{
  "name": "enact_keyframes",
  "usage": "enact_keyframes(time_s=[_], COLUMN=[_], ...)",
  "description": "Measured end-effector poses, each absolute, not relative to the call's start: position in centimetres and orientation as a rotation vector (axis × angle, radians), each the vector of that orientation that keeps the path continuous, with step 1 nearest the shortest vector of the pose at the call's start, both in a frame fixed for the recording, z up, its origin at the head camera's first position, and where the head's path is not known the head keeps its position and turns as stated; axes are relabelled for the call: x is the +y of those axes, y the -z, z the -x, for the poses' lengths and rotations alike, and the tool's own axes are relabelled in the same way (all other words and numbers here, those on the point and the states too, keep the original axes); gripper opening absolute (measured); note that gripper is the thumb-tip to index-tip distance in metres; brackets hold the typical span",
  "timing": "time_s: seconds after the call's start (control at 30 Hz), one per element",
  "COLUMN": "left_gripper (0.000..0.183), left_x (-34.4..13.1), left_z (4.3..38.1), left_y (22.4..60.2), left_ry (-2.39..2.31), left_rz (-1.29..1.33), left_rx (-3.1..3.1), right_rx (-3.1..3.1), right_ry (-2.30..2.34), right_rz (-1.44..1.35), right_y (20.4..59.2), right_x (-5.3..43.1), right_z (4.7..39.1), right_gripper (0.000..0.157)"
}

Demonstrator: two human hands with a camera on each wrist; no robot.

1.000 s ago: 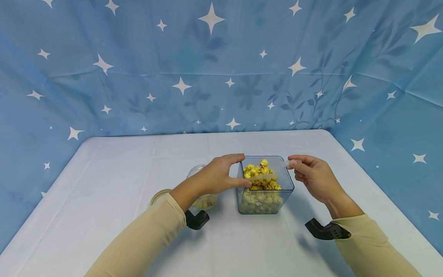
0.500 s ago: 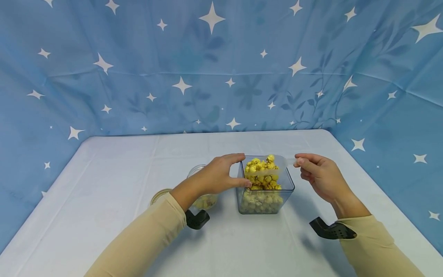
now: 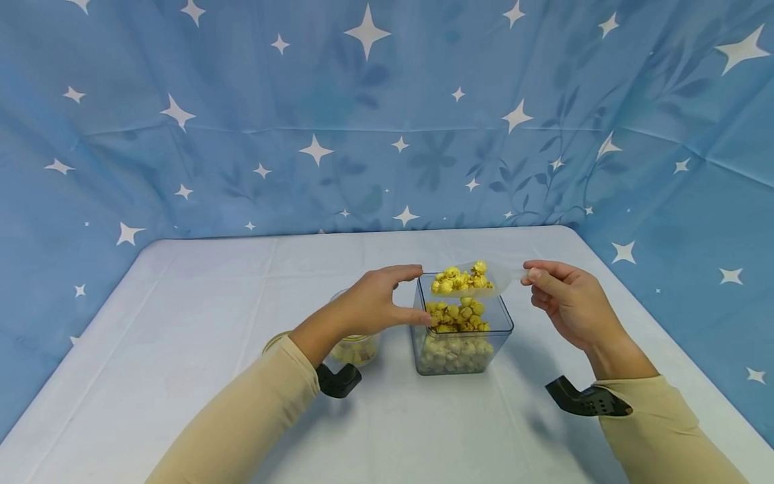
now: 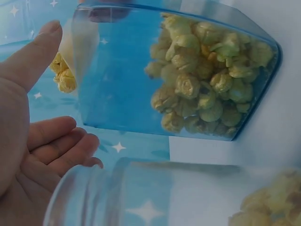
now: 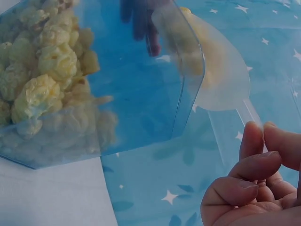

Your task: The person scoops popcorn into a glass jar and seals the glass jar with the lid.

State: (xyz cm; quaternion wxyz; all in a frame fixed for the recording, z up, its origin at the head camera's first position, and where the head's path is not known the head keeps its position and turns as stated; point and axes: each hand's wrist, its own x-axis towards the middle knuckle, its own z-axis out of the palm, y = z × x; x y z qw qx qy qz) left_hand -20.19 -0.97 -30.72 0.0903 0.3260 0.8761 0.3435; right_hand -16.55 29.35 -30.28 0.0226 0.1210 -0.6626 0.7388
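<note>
Inscriptions: no texts, labels, brands, numbers or signs could be read, in the grip or around it.

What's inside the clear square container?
Yellow popcorn, piled low in the container, with the loaded scoop above it. The pile's core is covered by outer pieces, so can't be seen.

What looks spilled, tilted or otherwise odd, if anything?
Nothing stands out: the clear bin stands upright, the scoop holds popcorn at the bin's mouth, and no spill shows. The left hand hides part of the jar in the head view.
</note>
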Motion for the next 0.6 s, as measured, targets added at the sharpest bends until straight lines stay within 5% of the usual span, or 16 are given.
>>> enact_keyframes(time_s=[0.6], left_gripper=[0.078], left_x=[-4.7], left_z=[19.5], left_y=[30.4], left_ry=[-1.298], left_rz=[-0.868], left_rx=[2.632], right_rx=[-1.969], right_ry=[-2.351], right_rz=[-0.519], right_y=[29.4], right_x=[26.9], right_z=[16.3], right_gripper=[0.016])
